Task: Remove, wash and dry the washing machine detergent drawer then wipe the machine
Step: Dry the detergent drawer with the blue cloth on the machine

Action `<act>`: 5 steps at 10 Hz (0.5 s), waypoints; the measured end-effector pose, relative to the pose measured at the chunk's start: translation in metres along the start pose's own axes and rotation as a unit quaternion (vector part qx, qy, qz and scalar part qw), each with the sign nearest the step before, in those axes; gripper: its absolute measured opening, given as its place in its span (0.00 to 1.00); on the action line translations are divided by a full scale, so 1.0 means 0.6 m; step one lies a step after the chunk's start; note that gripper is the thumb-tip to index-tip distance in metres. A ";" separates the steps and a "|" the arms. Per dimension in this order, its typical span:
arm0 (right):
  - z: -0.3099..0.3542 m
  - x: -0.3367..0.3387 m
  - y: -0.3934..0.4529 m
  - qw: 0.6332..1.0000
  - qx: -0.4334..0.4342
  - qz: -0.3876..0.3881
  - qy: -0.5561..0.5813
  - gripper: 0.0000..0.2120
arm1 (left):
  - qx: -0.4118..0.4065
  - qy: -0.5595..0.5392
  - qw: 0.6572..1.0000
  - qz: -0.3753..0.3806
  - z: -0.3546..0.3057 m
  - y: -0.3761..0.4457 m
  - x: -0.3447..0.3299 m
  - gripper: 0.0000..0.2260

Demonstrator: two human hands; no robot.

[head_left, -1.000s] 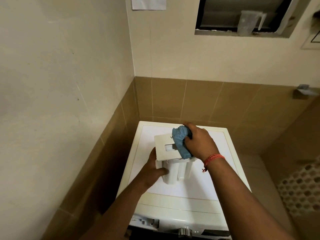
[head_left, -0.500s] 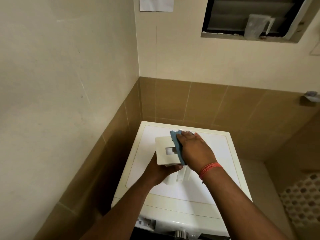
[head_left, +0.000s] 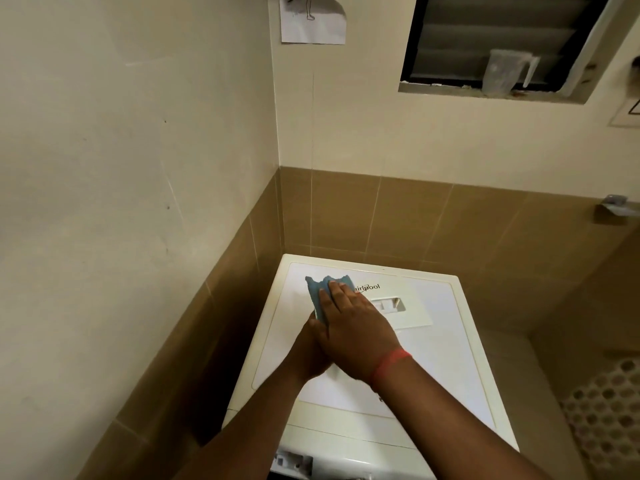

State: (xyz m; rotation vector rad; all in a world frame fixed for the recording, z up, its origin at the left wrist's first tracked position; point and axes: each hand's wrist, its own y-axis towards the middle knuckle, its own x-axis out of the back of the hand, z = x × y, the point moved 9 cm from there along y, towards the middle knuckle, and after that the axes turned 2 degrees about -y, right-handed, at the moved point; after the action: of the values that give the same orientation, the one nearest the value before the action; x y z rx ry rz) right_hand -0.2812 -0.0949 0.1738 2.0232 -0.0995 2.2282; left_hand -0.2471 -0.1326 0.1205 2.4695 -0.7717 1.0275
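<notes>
Fingers of the right hand (head_left: pixel 353 327) press a blue cloth (head_left: pixel 320 296) flat against the drawer (head_left: pixel 398 308) over the washing machine (head_left: pixel 460 382); the left hand (head_left: pixel 311 355), mostly hidden, seemingly grips the drawer underneath.

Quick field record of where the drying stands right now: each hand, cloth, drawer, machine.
right hand: fingers flat, presses the blue cloth onto the drawer's front panel
left hand: beneath the right, mostly hidden; grip on the drawer not visible
drawer front panel: faces the camera, handle recess and brand lettering showing
washing machine: white top, drawer held above it
window ledge: clear jug
</notes>
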 end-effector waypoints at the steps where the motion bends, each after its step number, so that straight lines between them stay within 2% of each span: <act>1: 0.006 0.002 -0.031 1.000 -0.017 -0.017 -0.001 0.39 | 0.084 -0.182 0.975 0.093 0.013 -0.025 -0.011 0.20; 2: 0.020 -0.001 -0.008 1.000 -0.025 -0.009 -0.001 0.34 | 0.049 -0.221 0.974 -0.004 0.033 -0.012 0.015 0.20; 3: 0.021 -0.010 0.050 0.999 -0.027 0.018 -0.003 0.28 | -0.030 -0.067 0.997 -0.017 -0.025 -0.010 0.031 0.24; 4: 0.016 -0.012 0.080 0.999 -0.045 0.031 -0.002 0.27 | 0.103 -0.061 0.992 0.027 -0.022 0.009 0.014 0.21; 5: 0.025 -0.005 0.044 0.999 -0.031 0.023 0.001 0.27 | 0.155 0.002 0.981 -0.116 -0.014 0.010 0.013 0.23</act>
State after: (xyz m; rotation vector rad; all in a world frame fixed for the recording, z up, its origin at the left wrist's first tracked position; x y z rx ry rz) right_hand -0.2696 -0.1234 0.1733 2.0048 -0.2147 2.2250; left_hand -0.2507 -0.1359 0.1329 2.7331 -0.3265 1.1351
